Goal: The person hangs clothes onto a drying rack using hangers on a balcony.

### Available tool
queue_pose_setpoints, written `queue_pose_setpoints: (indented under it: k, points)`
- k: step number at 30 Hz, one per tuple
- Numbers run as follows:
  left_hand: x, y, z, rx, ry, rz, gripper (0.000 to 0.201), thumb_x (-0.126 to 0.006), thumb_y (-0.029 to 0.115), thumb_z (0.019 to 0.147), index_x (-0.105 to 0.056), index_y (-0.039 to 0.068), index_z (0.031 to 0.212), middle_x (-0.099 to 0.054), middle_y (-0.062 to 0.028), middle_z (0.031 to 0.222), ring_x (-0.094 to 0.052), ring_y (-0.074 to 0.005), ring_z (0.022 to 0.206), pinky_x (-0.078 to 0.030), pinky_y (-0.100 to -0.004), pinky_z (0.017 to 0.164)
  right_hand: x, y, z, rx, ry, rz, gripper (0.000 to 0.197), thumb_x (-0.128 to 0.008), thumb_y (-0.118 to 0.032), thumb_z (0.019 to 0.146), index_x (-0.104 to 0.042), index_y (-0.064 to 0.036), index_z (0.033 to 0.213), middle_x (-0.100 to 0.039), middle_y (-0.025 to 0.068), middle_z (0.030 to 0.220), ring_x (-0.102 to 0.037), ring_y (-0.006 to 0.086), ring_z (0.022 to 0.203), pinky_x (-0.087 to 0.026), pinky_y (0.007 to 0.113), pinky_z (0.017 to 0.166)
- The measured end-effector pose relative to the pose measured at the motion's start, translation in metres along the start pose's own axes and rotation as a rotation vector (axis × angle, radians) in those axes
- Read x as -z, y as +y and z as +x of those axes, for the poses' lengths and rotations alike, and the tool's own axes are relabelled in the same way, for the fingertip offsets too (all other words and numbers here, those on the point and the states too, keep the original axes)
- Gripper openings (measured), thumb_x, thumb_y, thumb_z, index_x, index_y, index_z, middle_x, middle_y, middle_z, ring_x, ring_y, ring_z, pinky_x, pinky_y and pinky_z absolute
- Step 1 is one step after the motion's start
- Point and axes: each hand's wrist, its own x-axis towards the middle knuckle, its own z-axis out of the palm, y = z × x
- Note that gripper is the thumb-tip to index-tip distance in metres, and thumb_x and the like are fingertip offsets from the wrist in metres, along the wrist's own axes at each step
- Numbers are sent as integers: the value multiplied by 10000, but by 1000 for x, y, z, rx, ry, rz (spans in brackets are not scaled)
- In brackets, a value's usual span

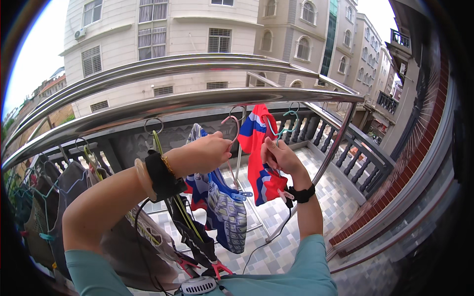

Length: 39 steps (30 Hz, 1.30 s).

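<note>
My left hand (pixel 213 150) grips a pink hanger (pixel 232 129) just below the steel drying rail (pixel 197 103); a blue, white and grey patterned garment (pixel 224 207) hangs from it. My right hand (pixel 277 154) holds the edge of a red and blue garment (pixel 259 148), which hangs on a teal hanger (pixel 282 129) hooked on the rail. The two hands are close together, a little apart. Both wrists wear black bands.
Dark and grey clothes (pixel 74 197) hang on hangers along the rail to the left. A dark garment with pink clips (pixel 197 246) hangs below my left arm. A stone balustrade (pixel 345 148) bounds the tiled balcony floor (pixel 326 197). Buildings stand beyond.
</note>
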Motion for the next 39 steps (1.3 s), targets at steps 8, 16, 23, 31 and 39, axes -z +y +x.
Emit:
queue_pose_setpoints:
  k: [8, 16, 23, 31, 39]
  points:
    - [4, 10, 3, 19, -90, 14, 271, -481, 239, 940, -567, -17, 958, -542, -177, 1004, -551, -331, 966, -435, -401, 845, 20, -13, 6, 21, 16, -73, 650, -324, -507, 983, -569, -19, 630, -396, 0, 406, -353, 62, 337, -250, 208, 362]
    - [11, 37, -30, -116, -141, 316, 409, -489, 311, 945, -541, -66, 1096, -543, -209, 1084, -565, -368, 1001, -460, -418, 865, 23, 21, -8, -31, -77, -5, 552, -461, -565, 906, -581, -26, 893, -543, 4, 572, -504, 48, 470, -391, 156, 471]
    - [46, 66, -92, -242, 13, 158, 453, -489, 335, 943, -518, -50, 1180, -515, -208, 1252, -547, -372, 1076, -457, -418, 893, 11, 19, -116, 186, 487, 53, 523, -469, -466, 941, -473, -17, 1209, -559, 138, 1185, -529, 213, 1137, -402, 340, 942]
    - [48, 86, -159, -600, -98, 149, 427, -584, 291, 891, -533, -20, 1179, -574, -174, 1169, -570, -343, 1040, -461, -405, 872, -160, 5, -226, 249, 1419, 186, 167, -466, -210, 962, -550, -82, 1029, -590, 115, 1182, -541, 196, 1114, -372, 317, 953]
    - [14, 108, -226, -1127, -334, 181, 492, -587, 271, 872, -469, -44, 1231, -540, -174, 1198, -537, -299, 1067, -396, -371, 943, -324, -63, -277, -18, 1383, -56, 116, -470, -81, 946, -539, -6, 1003, -635, 89, 920, -607, 151, 886, -468, 287, 841]
